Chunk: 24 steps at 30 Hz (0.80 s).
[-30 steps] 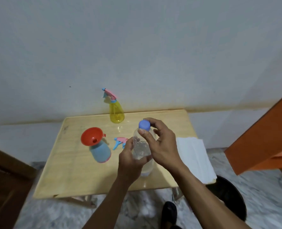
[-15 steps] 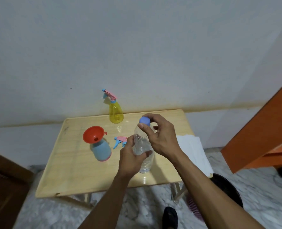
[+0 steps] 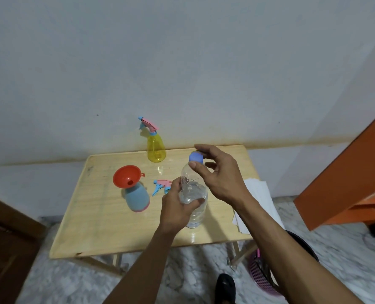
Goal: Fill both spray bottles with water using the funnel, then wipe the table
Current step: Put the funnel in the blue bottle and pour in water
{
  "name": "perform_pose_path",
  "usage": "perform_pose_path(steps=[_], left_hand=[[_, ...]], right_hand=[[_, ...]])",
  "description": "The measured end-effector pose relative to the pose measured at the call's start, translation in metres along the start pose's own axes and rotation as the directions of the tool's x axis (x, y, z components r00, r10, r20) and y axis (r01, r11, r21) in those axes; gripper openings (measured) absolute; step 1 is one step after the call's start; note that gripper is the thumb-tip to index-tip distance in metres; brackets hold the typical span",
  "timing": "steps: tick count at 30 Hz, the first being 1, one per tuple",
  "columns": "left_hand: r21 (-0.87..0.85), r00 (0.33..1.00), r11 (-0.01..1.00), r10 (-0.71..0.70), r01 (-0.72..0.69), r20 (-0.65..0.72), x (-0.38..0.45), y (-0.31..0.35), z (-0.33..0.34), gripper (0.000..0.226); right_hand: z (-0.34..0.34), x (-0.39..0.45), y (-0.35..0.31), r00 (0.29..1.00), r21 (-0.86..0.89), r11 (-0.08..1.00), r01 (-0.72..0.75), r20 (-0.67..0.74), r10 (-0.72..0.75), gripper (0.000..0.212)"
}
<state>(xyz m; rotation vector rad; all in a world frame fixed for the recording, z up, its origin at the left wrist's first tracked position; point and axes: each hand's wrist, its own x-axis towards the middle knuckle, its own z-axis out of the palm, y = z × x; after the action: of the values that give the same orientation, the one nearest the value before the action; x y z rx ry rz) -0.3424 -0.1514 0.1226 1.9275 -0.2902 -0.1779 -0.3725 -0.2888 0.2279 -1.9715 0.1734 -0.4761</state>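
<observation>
Pale wall and marbled floor frame a small wooden tabletop (image 3: 90, 220) that carries everything.

Just above it, the left hand (image 3: 177, 207) has its grip clenched round the middle of a clear water bottle (image 3: 194, 194). The right hand (image 3: 221, 174) pinches the bottle's blue cap (image 3: 196, 156) between thumb and fingertips.

Left of that grip stands the blue spray bottle (image 3: 137, 199) with the red funnel (image 3: 126, 176) seated in its neck. Its loose spray head (image 3: 162, 187) lies between it and the left hand. Beyond the grip, near the wall, the yellow spray bottle (image 3: 156, 148) stands with its trigger head on.

The water bottle looks thin-walled and partly full, so it is probably fairly light and will likely buckle if squeezed hard. A hold round the ribbed middle seems right, kept gentle once the cap is off so water does not jump out. The funnel looks light and top-heavy on the small bottle, and a hasty pour could tip it.

Whether the cap is loosened cannot be told. The bottle's base hides behind the left hand, so I cannot say if it touches the wood. White cloth or paper (image 3: 261, 194) to the right of the grip is partly covered by the right forearm. Water levels in both spray bottles are unclear.
</observation>
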Motion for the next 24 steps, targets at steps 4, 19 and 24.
perform_pose_path(steps=[4,19,24], left_hand=[[0.007,1.000,1.000,-0.003,0.003,-0.007,-0.001,0.000,-0.001,0.062],[-0.001,1.000,1.000,-0.008,0.008,0.004,-0.002,0.002,-0.001,0.064],[-0.005,1.000,1.000,-0.014,0.014,-0.013,-0.001,0.001,-0.001,0.063]], right_hand=[[0.006,-0.001,0.000,0.993,0.006,0.998,-0.056,-0.103,0.057,0.040],[0.009,-0.003,-0.002,0.997,-0.017,1.000,-0.016,-0.080,0.015,0.027],[0.001,-0.001,-0.003,0.999,-0.061,0.998,-0.004,0.033,0.006,0.035]])
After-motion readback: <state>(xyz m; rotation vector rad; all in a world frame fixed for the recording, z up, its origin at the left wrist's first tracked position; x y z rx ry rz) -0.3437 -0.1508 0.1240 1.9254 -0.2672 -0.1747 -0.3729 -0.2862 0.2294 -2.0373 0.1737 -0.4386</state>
